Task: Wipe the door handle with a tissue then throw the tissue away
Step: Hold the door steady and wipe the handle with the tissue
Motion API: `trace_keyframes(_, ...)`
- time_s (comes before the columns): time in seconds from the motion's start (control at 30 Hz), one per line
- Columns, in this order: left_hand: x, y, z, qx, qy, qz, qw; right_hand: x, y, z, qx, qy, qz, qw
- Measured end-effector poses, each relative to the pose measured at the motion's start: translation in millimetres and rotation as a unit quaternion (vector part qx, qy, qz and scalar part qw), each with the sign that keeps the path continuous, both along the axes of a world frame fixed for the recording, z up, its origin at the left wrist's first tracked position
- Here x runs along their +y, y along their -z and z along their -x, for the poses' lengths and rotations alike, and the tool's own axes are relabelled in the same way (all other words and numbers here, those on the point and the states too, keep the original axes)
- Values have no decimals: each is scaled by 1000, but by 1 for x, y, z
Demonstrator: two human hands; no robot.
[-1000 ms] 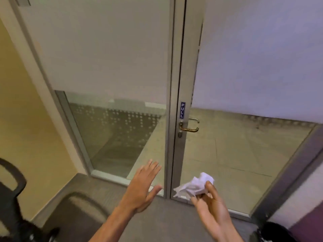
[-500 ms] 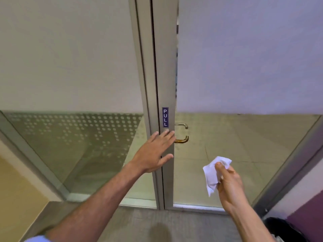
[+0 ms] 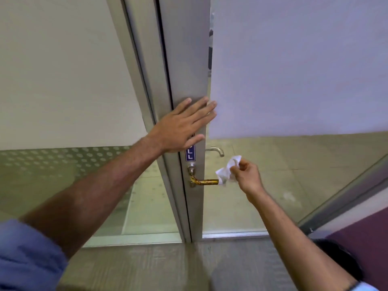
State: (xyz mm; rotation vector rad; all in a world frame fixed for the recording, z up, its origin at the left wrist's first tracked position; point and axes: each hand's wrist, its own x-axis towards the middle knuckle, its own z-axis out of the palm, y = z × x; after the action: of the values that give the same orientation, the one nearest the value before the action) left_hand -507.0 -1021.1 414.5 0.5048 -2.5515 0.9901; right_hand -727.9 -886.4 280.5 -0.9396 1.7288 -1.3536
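Observation:
A brass lever door handle [image 3: 204,182] sticks out to the right from the grey metal door frame [image 3: 184,59]. My right hand [image 3: 246,176] pinches a crumpled white tissue [image 3: 227,171], and the tissue touches the free end of the handle. My left hand [image 3: 182,124] lies flat with fingers spread on the door frame, just above the handle, covering the top of a blue PULL sign [image 3: 190,153]. A second, silver handle [image 3: 216,150] shows through the glass on the far side.
The door has frosted glass above and bare glass below, with a tiled floor beyond. A fixed glass panel [image 3: 63,80] stands to the left. A dark bin [image 3: 340,261] sits at the lower right beside a purple wall. Wood-look floor lies under me.
I have stepped closer to the door. My left hand slid up the frame above the sign. My right hand carried the tissue up and left onto the end of the handle.

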Motion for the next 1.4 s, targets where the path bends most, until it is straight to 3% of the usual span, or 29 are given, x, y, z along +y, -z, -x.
trace_keyframes(0.17, -15, 12, 10, 17, 39, 45, 998, -24, 25, 1, 215, -9, -26, 976)
trace_keyframes(0.3, -20, 13, 12, 25, 43, 70, 996, -23, 37, 12, 280, -81, 6, 957)
trace_keyframes(0.43, -22, 13, 12, 24, 50, 85, 995, -20, 31, 24, 427, -248, 79, 866)
trace_keyframes(0.53, -23, 14, 13, 29, 54, 93, 994, -26, 24, 30, 474, -285, 57, 831)
trace_keyframes(0.7, -23, 16, 13, 27, 53, 92, 994, -30, 19, 26, 508, -246, 65, 823)
trace_keyframes(0.77, -23, 16, 13, 26, 54, 90, 994, -30, 18, 23, 568, -251, 69, 781)
trace_keyframes(0.9, -23, 15, 12, 13, 48, 91, 995, -34, 17, 25, 667, -341, 65, 660)
trace_keyframes(0.97, -23, 16, 12, 8, 44, 91, 995, -35, 19, 29, 679, -361, 64, 636)
trace_keyframes(1.17, -26, 17, 14, 3, 35, 122, 992, -40, 25, 39, 688, -395, 75, 604)
trace_keyframes(1.3, -32, 23, 13, -1, 41, 185, 982, -34, 32, 33, 669, -377, 54, 638)
trace_keyframes(1.4, -35, 24, 11, 3, 52, 206, 977, -22, 38, 16, 619, -342, 45, 706)
